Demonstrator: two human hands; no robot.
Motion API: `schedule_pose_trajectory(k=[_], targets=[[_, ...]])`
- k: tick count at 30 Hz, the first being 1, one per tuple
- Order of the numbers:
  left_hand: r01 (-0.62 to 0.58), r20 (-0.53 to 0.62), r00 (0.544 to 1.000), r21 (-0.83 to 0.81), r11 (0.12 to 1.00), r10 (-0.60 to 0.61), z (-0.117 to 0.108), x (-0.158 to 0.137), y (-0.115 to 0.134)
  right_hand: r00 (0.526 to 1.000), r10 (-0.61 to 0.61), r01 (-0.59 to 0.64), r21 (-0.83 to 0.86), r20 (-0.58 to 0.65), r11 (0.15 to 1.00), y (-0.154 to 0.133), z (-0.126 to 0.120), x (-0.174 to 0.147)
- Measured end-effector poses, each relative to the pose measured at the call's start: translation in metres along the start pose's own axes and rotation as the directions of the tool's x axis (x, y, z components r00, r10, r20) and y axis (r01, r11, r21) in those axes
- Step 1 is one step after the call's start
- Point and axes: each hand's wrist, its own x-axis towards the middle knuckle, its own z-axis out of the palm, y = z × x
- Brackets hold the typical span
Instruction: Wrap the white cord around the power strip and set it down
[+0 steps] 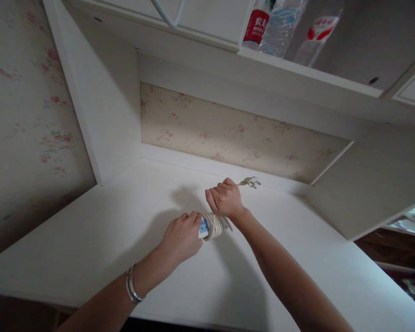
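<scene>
My left hand (pixel 183 235) is closed around one end of a white power strip (pixel 203 227) with blue socket faces. Its white cord (pixel 215 227) is wound in several loops about the strip's other end. Just above the coil, my right hand (pixel 224 198) makes a fist on the cord's free length. The three-pin plug (pixel 251 182) sticks out past that fist, to the right. Part of the strip is hidden by my left fingers and the loops. Both hands are over the white desktop (pixel 152 193).
Overhead, an open shelf (pixel 311 76) holds plastic bottles, among them a red-labelled bottle (pixel 257 25). A white side panel (pixel 114 106) rises at the left and another panel (pixel 359 184) at the right. Floral wallpaper (pixel 210 129) covers the back.
</scene>
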Motion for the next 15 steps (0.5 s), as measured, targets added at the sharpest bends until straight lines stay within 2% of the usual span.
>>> schedule_pose_trajectory(k=[5,8,12,15], targets=[[-0.167,0.061,0.983,-0.082,0.982,0.172,-0.006,-0.001,0.001,0.998,-0.053,0.051,0.050,0.039,0.997,-0.004,0.011,0.012],[-0.259,0.047,0.962,-0.140,0.956,0.268,-0.012,-0.002,0.001,0.987,-0.103,0.089,0.112,0.126,0.990,-0.003,0.020,0.009],[-0.311,0.007,0.948,-0.197,0.930,0.319,-0.019,-0.004,-0.003,0.963,0.004,-0.053,0.173,0.271,0.983,0.000,0.035,-0.008],[-0.285,-0.030,0.957,-0.267,0.921,0.288,-0.020,-0.004,-0.006,0.936,0.099,-0.190,0.250,0.338,0.949,0.002,0.046,-0.028]])
